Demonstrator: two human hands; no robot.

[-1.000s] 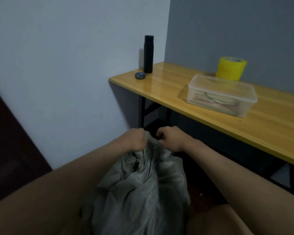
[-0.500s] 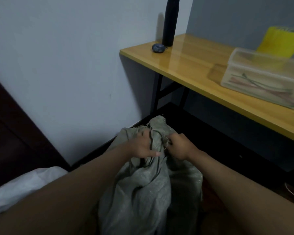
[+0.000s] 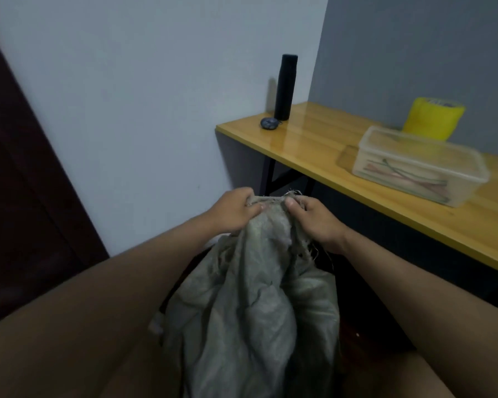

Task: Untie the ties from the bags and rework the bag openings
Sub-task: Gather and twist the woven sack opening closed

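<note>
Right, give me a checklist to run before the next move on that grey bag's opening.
1. Left hand grips the bag rim: ok.
2. Right hand pinches the rim beside it: ok.
3. Tie off the opening: cannot tell, the gathered rim hides it.
4. Frayed threads free of the fingers: cannot tell.
5. Bag hangs apart from the table: ok.
6. Box on the table within reach for ties: cannot tell.

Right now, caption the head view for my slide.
Left hand and right hand grip the grey woven bag at its frayed opening beside a wooden table.
</note>
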